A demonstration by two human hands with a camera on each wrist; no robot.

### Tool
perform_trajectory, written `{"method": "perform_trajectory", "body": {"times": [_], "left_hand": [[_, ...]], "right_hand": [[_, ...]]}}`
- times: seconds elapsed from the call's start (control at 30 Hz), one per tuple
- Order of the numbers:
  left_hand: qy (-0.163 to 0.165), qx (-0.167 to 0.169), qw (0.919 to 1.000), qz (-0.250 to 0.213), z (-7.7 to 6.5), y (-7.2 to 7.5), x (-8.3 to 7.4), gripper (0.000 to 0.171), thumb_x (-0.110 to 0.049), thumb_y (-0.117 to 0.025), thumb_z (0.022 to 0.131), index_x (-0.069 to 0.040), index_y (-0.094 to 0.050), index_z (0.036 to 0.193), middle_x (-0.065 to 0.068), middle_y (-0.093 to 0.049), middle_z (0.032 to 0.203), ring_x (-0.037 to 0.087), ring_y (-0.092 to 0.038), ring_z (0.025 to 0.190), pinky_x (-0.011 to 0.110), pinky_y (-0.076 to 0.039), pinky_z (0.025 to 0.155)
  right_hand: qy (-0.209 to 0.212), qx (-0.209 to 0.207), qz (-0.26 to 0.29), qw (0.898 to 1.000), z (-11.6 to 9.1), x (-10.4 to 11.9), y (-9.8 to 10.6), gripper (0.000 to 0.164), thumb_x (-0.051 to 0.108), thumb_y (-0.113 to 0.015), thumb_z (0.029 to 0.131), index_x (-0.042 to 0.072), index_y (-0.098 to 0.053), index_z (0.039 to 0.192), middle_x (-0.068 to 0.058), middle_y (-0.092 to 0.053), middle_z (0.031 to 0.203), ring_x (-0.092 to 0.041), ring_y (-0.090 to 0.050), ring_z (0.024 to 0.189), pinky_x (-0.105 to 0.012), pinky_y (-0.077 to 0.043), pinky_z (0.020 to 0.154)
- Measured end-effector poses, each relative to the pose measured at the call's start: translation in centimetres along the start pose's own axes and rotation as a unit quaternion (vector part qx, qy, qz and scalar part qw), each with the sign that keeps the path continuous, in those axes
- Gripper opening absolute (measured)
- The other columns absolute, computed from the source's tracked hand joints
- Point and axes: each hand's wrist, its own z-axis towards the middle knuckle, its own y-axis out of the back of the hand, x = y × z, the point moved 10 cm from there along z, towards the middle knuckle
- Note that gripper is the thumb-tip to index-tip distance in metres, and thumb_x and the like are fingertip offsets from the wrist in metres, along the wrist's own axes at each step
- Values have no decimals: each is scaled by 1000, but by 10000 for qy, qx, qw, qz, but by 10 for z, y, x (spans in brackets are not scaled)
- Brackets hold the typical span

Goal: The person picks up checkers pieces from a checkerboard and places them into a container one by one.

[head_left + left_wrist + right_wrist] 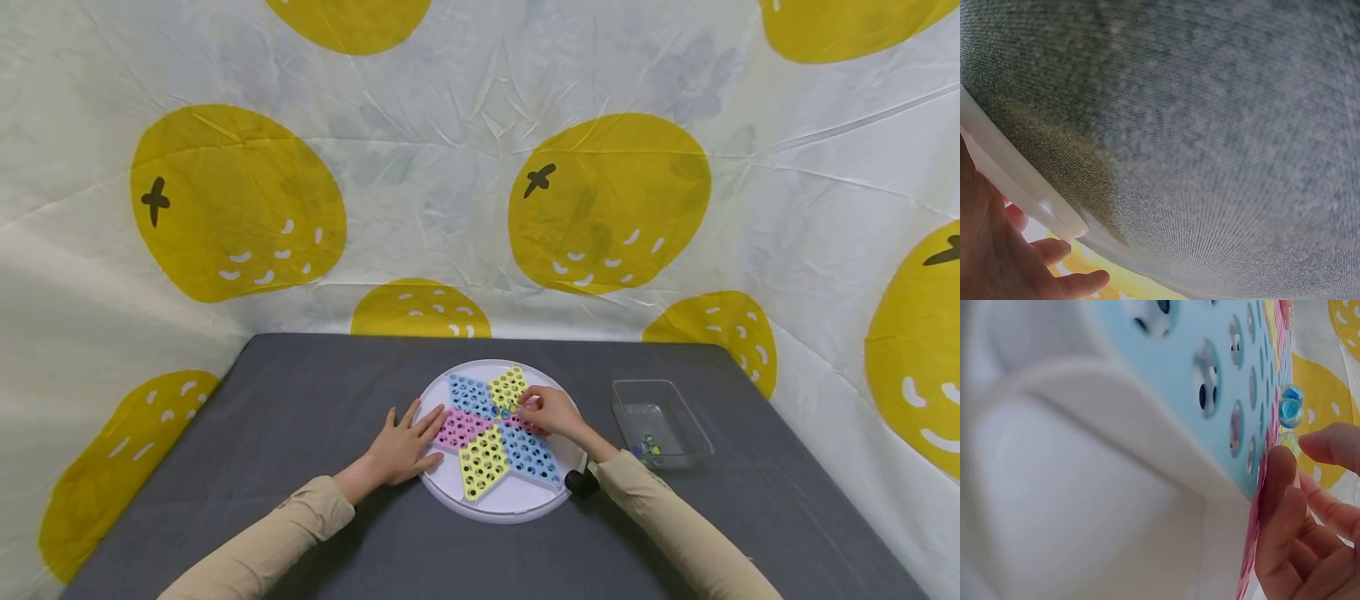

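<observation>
Two sleeves [262, 537], two hands [399, 450], one board [513, 498], one box [678, 417]

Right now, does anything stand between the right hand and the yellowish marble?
Nothing visible does: the right hand has its fingers at the yellowish marble, and the blue marbles sit beside it, not between.

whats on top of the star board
Blue marbles near the middle, a yellow-green marble beside the right hand, and the left hand at the left edge of the star board. Whatever lies beneath either hand is covered and can't be seen.
</observation>
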Motion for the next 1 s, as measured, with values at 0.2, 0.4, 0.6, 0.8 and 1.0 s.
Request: {"method": "perform_trajectory", "body": {"times": [0.2,0.4,0.6,0.8,1.0], "left_hand": [[21,69,10000,2,1,-1,0,64,-50,-36,90,-15,-22,143,1,-23,149,38,-21,134,62,-26,96],[4,-9,10000,86,0,-1,0,64,-50,-36,90,-15,-23,142,1,-24,148,39,-22,133,62,-27,95],[-14,-44,10000,83,1,-1,0,64,-50,-36,90,-15,-23,142,1,-25,148,40,-23,133,62,-27,94],[-6,-30,9999,128,2,-4,2,64,-51,-34,90,-16,-22,143,0,-24,148,39,-23,133,62,-27,94],[-7,-36,9999,145,2,-5,3,64,-51,-35,90,-16,-23,142,0,-24,148,39,-23,133,62,-27,95]], "right_hand": [[44,23,-63,10000,4,2,-3,21,20,-67,77,9,-62,94,0,-52,58,-10,-48,43,-22,-40,38],[107,79,-134,9998,6,6,-6,20,21,-66,78,9,-63,94,0,-55,57,-8,-47,44,-22,-37,39],[160,91,-193,9996,6,9,-8,19,19,-66,78,9,-63,93,2,-53,55,-7,-46,43,-21,-35,39],[-38,196,-255,9995,6,7,-10,20,21,-65,79,10,-62,96,0,-54,58,-9,-48,45,-20,-36,38],[-19,166,-239,9996,6,7,-8,18,20,-64,80,10,-60,94,0,-54,57,-9,-47,44,-20,-36,38]]}}
